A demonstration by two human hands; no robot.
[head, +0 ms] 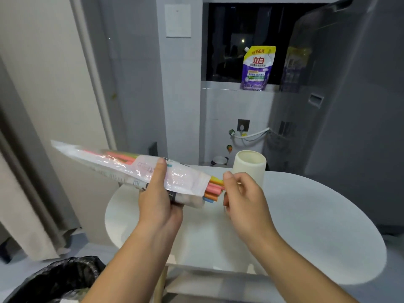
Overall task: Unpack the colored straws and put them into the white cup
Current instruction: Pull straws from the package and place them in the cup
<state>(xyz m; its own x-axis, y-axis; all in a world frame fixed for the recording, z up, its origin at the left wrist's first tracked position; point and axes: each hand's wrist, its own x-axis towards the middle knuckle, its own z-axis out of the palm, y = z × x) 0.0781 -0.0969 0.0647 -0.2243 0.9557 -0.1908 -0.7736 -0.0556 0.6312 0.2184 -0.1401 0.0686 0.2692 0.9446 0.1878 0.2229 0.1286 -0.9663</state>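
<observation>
My left hand (158, 197) grips a clear plastic packet (122, 166) of colored straws around its middle, holding it above the white table with the open end pointing right. Pink, orange, yellow and blue straw ends (213, 191) stick out of that opening. My right hand (242, 194) is at the open end with thumb and fingers curled around the straw tips; the exact contact is partly hidden. The white cup (249, 167) stands upright on the table just behind my right hand, and I see nothing in the visible part of its inside.
The round white table (306, 226) spreads below both hands. A bin with a black liner (59, 278) sits at the lower left. A purple detergent pouch (256, 68) stands on the window sill, and a grey appliance (349, 106) rises at the right.
</observation>
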